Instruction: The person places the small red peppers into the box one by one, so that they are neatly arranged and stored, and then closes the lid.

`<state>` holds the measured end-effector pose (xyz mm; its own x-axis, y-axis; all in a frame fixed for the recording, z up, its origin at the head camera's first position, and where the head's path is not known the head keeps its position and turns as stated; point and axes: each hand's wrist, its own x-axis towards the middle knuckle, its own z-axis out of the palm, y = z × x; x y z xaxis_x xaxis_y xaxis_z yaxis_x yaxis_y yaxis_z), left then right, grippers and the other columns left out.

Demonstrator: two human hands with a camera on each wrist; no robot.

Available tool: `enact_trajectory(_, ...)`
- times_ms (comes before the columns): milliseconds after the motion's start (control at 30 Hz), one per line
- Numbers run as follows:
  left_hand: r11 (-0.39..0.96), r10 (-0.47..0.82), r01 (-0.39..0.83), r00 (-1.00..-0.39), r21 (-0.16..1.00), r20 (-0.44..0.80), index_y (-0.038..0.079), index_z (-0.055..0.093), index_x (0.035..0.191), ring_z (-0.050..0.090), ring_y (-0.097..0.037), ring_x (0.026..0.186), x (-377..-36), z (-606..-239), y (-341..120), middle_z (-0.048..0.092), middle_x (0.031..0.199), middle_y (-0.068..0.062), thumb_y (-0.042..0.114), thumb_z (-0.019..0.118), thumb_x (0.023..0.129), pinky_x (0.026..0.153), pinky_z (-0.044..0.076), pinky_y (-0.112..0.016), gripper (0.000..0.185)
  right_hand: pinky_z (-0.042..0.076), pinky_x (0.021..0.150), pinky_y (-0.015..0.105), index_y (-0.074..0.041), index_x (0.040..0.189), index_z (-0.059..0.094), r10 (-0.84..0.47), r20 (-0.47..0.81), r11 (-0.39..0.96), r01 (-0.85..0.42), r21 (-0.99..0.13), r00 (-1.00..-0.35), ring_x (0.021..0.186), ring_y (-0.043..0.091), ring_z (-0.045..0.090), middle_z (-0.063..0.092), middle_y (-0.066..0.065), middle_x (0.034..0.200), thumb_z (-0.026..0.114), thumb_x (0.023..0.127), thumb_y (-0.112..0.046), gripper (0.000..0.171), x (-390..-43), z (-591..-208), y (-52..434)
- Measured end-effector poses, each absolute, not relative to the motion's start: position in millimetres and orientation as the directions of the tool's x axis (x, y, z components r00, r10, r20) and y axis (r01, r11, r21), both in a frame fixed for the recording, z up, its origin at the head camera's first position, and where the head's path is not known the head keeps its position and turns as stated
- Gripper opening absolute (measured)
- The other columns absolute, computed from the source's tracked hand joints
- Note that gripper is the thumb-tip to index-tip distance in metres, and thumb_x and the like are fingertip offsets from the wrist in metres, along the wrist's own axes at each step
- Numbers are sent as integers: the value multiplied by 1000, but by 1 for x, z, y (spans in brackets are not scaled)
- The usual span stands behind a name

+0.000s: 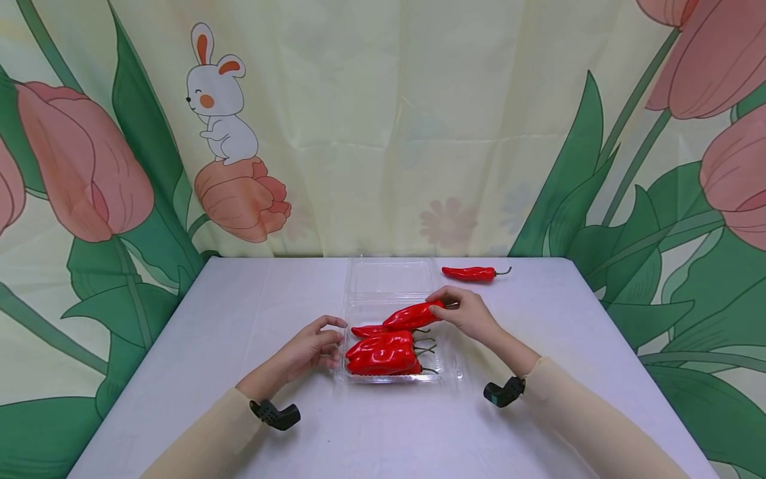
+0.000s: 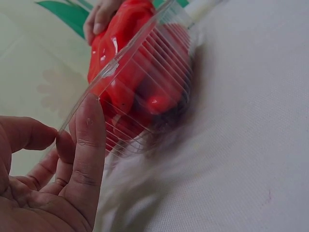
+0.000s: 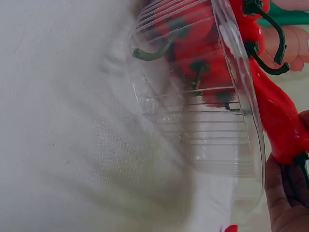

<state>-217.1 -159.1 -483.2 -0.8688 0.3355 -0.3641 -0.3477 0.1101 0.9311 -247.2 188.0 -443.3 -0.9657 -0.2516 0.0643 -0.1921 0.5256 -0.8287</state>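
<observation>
1. Your head camera looks forward and down across the table (image 1: 239, 313) from above, taking in both forearms.
2. Your left wrist camera sits low and close beside the clear container (image 2: 145, 96), looking along the tabletop.
3. Your right wrist camera views that container (image 3: 203, 140) closely from the opposite side.

Setting: a staged recording corner, not a lived-in kitchen or a shop. Evidence: a printed fabric backdrop (image 1: 383, 133) hung as a wall beyond the grips, showing oversized pink tulips, green leaves and a cartoon rabbit, with fold creases visible. A plain pale-grey surface (image 1: 239, 313) set square against it. Props only: a clear plastic clamshell tray (image 1: 389, 279) and glossy red peppers (image 1: 383, 352). Small black cameras strapped at both wrists.
</observation>
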Motion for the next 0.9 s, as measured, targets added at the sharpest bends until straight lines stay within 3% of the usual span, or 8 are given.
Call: enact_trajectory(900, 92, 365, -353, -858, 931, -361, 10, 40, 132, 59, -17, 62, -216, -479, -159, 59, 89, -10, 19, 55, 95, 65, 58, -30, 41, 57, 77, 28, -17, 103, 67, -356, 59, 509, -246, -825, -933, 88, 18, 65, 67, 0, 97, 72, 85, -20, 18, -243, -444, 152)
